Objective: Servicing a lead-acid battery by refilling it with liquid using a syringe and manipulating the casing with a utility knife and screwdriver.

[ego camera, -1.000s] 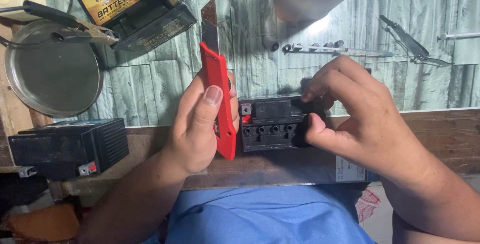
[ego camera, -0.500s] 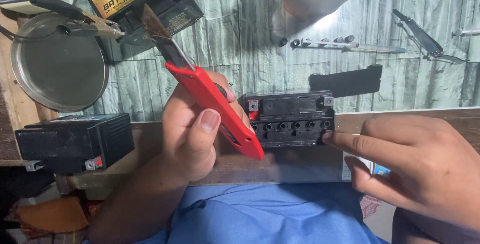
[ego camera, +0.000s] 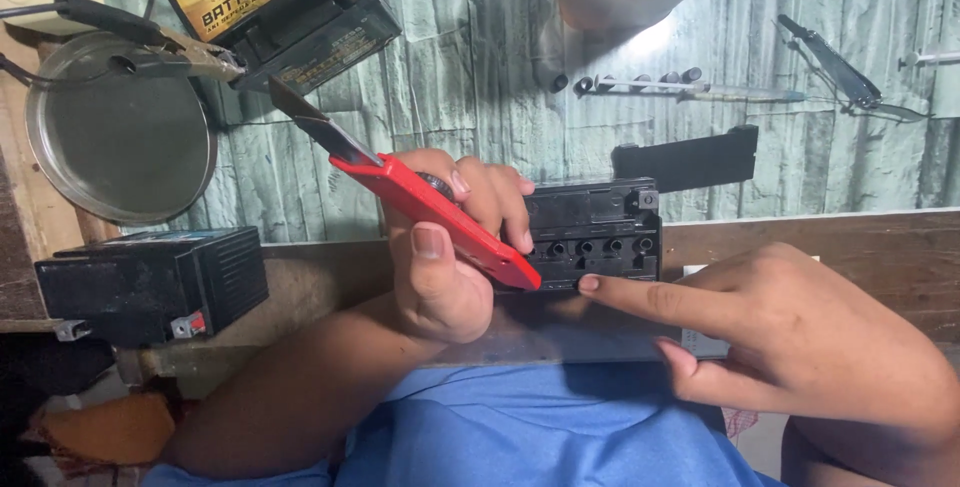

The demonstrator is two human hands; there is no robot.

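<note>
My left hand (ego camera: pixel 450 247) grips a red utility knife (ego camera: pixel 430 209) with its blade extended, pointing up and to the left. Its fingers also rest on the left end of a small black battery (ego camera: pixel 595 232) whose top shows a row of open round holes. My right hand (ego camera: pixel 790 332) sits at the lower right with the index finger stretched out, its tip touching the battery's front edge. A black strip-shaped cover (ego camera: pixel 685 159) lies on the bench just behind the battery.
A second black battery (ego camera: pixel 150 282) stands at the left edge. A battery with a yellow label (ego camera: pixel 275 7) and a clamp (ego camera: pixel 150 37) sit at the back left beside a round metal dish (ego camera: pixel 120 137). Small caps (ego camera: pixel 620 79), a syringe and scissors (ego camera: pixel 840 67) lie at the back right.
My left hand tilted the knife from upright to slanting left. My right hand let go of the battery, left the black cover behind it, and now points with one finger.
</note>
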